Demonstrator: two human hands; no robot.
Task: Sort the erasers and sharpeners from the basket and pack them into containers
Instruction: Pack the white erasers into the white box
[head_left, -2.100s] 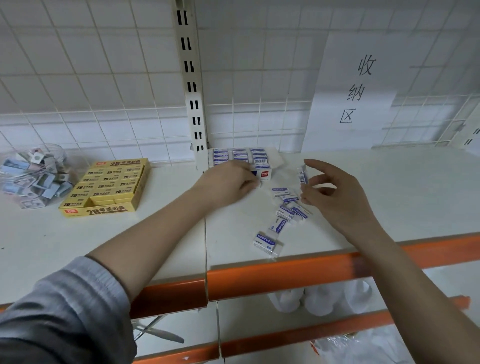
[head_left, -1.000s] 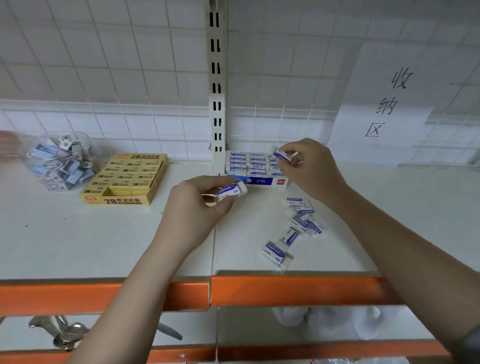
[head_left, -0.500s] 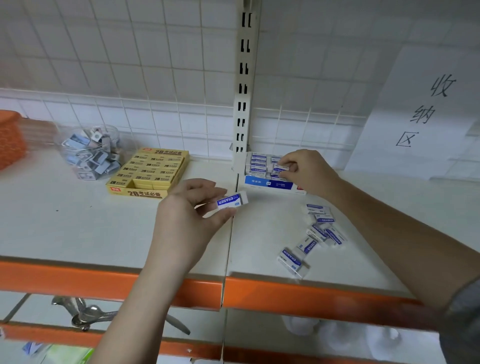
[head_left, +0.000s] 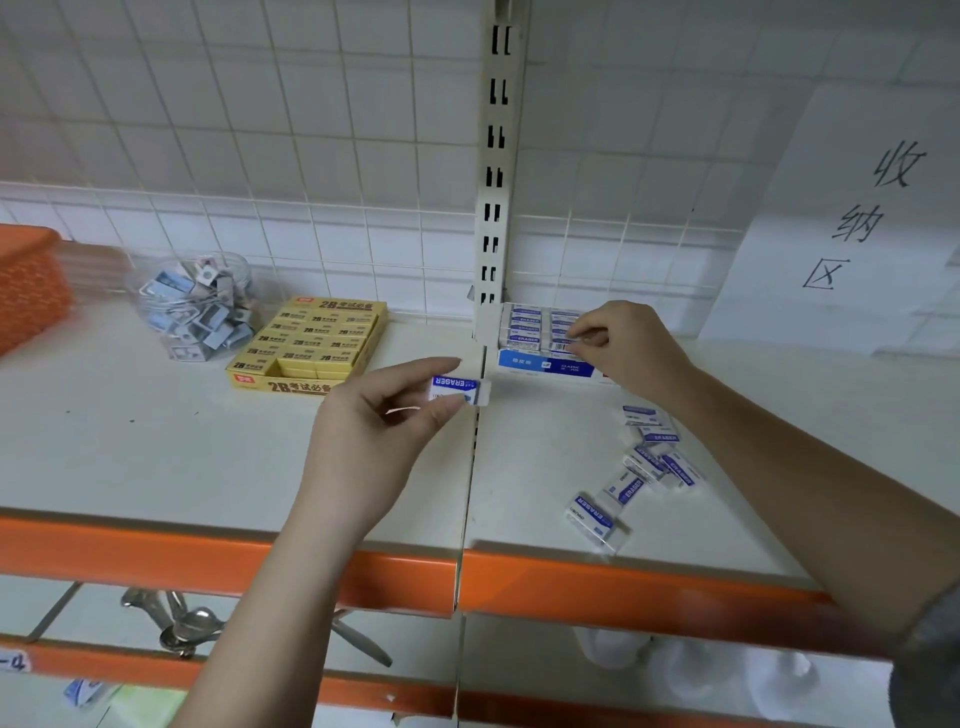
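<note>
Left hand (head_left: 374, 436) pinches one eraser (head_left: 460, 389) above mid-shelf. Right hand (head_left: 628, 345) pinches another eraser (head_left: 563, 344) at blue box (head_left: 543, 340) by shelf's (head_left: 156, 457) back edge. Loose erasers (head_left: 641, 470) near front edge.

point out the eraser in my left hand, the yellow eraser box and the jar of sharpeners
eraser (head_left: 460, 389), head view, on its blue-printed wrapper.
yellow eraser box (head_left: 291, 385), head view, on its front wall.
jar of sharpeners (head_left: 195, 306), head view, on its clear side wall.

Clear plastic jar (head_left: 195, 306), yellow cardboard box (head_left: 311, 343), matt shelf (head_left: 156, 452)
</note>
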